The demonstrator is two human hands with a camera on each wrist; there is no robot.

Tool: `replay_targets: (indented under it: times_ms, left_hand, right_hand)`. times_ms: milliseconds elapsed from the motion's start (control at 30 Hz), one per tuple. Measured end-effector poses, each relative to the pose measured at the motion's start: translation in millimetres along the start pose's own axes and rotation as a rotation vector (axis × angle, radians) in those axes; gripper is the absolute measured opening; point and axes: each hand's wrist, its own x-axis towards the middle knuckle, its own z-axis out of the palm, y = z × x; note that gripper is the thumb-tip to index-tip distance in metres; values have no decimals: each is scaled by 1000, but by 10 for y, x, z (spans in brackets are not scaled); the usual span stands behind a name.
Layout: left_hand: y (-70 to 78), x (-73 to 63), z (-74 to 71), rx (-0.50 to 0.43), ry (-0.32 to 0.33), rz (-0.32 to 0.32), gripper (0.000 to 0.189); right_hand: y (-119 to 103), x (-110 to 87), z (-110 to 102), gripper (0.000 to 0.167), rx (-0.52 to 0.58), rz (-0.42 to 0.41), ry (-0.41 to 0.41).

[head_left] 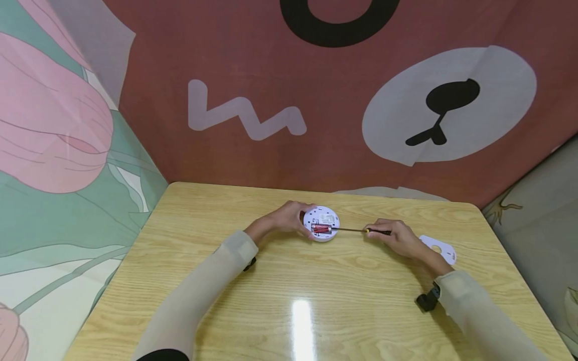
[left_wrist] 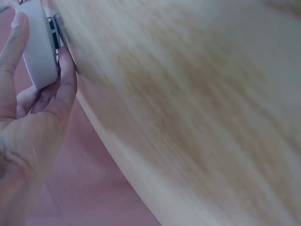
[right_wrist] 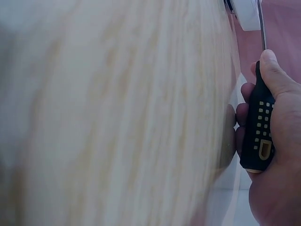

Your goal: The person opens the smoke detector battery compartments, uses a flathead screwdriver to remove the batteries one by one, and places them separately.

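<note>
A round white device [head_left: 328, 214], its vented back facing up, shows a compartment with red batteries [head_left: 321, 228]. My left hand [head_left: 289, 217] grips its left rim between thumb and fingers; the left wrist view shows the white side wall [left_wrist: 40, 52] between them. In my right hand [head_left: 399, 237] is a screwdriver with a dark, yellow-dotted handle [right_wrist: 260, 122]. Its long thin shaft [head_left: 349, 229] points left, and the tip overlaps the right end of the batteries in the head view. My right thumb lies along the upper handle.
A flat white plate with a round hole [head_left: 447, 250] lies beside my right wrist, partly behind it. The wooden table [head_left: 289, 281] ends at a printed cloth backdrop [head_left: 253, 160]. Dark wrist cameras [head_left: 427, 299] hang under both forearms.
</note>
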Motion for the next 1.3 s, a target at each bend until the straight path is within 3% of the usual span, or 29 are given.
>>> replay_targets:
  times_ms: [300, 867, 1133, 1300]
  left_hand:
    - [-5, -11, -4, 2, -2, 6, 105]
    - [26, -22, 11, 18, 5, -6, 104]
    - [30, -27, 15, 14, 18, -13, 103]
    - [22, -39, 30, 4, 33, -20, 103]
  right_hand:
    - [2, -1, -8, 26, 32, 17, -14]
    - [-81, -33, -40, 26, -51, -18, 25]
    - [-95, -74, -133, 25, -89, 59, 20]
    - [-125, -57, -209, 26, -127, 52, 13]
